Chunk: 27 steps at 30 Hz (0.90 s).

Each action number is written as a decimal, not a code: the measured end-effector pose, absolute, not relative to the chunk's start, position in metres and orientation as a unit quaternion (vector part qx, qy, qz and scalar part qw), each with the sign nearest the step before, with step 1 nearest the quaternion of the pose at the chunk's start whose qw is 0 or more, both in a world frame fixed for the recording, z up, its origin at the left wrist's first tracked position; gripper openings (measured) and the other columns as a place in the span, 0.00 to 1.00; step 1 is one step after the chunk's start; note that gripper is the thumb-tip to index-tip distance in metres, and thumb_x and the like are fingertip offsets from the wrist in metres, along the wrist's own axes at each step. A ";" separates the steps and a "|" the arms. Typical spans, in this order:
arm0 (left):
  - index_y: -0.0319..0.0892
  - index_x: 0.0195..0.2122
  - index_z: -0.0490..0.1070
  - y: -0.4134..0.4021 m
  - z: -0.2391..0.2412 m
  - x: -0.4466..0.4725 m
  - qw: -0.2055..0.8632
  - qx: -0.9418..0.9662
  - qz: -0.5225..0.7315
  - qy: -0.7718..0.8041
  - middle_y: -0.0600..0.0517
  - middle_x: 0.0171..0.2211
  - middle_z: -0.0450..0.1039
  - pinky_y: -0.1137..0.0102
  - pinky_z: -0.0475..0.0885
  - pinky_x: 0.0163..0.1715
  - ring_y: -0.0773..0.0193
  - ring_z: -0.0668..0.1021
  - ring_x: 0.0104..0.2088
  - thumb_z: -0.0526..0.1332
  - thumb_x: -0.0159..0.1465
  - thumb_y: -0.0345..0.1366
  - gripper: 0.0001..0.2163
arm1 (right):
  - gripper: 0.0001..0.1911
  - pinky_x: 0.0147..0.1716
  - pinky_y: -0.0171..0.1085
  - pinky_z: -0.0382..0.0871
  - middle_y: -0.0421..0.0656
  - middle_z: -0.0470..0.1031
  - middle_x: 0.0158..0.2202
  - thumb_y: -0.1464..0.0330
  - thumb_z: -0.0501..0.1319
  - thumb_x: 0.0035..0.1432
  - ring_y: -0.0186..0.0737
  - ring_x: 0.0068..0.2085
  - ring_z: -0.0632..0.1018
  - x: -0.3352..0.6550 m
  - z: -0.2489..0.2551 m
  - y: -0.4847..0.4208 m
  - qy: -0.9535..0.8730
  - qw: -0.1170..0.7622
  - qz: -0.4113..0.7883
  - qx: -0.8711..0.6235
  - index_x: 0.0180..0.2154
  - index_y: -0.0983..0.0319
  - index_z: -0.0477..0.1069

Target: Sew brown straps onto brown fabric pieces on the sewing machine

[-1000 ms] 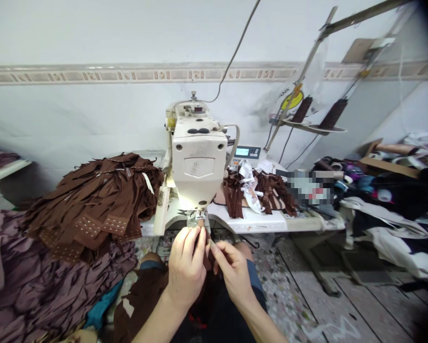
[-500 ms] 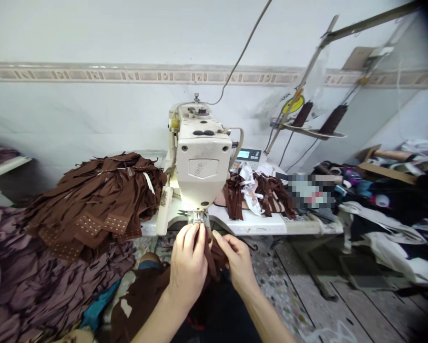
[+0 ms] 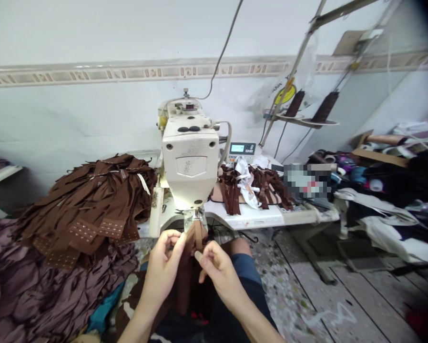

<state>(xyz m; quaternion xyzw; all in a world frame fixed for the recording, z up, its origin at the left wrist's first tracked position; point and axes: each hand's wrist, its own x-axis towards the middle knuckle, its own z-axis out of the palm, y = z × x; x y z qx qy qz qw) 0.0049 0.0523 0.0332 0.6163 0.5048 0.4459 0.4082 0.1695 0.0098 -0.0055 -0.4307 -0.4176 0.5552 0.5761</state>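
Both hands have dropped slightly from the needle. Left hand point(image 3: 162, 264) pinches the brown strap point(image 3: 198, 234) at its edge; right hand point(image 3: 216, 267) grips it below the sewing machine point(image 3: 189, 159). Soft, light, limp; best held near the foot.

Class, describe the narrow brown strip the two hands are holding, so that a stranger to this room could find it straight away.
Start at the cream sewing machine in the middle. Right under its needle end, a narrow brown strip hangs down, pinched between the left hand and the right hand. Unlike the brown pieces heaped to the left, it is single, upright and fed into the machine.
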 end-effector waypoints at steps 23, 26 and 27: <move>0.43 0.49 0.85 0.026 0.054 0.027 0.520 0.660 0.365 0.401 0.49 0.41 0.86 0.68 0.77 0.43 0.55 0.84 0.41 0.60 0.74 0.44 0.15 | 0.16 0.18 0.33 0.63 0.43 0.81 0.25 0.54 0.75 0.57 0.34 0.20 0.70 0.231 0.059 0.056 -0.549 0.546 0.367 -0.515 0.32 0.61 0.84; 0.44 0.46 0.85 0.033 0.051 0.027 0.487 0.646 0.395 0.435 0.50 0.38 0.86 0.69 0.78 0.39 0.55 0.85 0.38 0.62 0.73 0.43 0.13 | 0.17 0.20 0.34 0.65 0.44 0.82 0.26 0.54 0.75 0.56 0.36 0.22 0.72 0.230 0.046 0.075 -0.537 0.544 0.377 -0.523 0.31 0.61 0.83; 0.44 0.43 0.85 0.035 0.048 0.027 0.452 0.658 0.400 0.450 0.50 0.36 0.86 0.70 0.77 0.37 0.56 0.85 0.37 0.63 0.73 0.43 0.12 | 0.16 0.21 0.35 0.67 0.44 0.83 0.27 0.55 0.74 0.56 0.38 0.23 0.75 0.229 0.042 0.081 -0.539 0.544 0.373 -0.523 0.32 0.61 0.83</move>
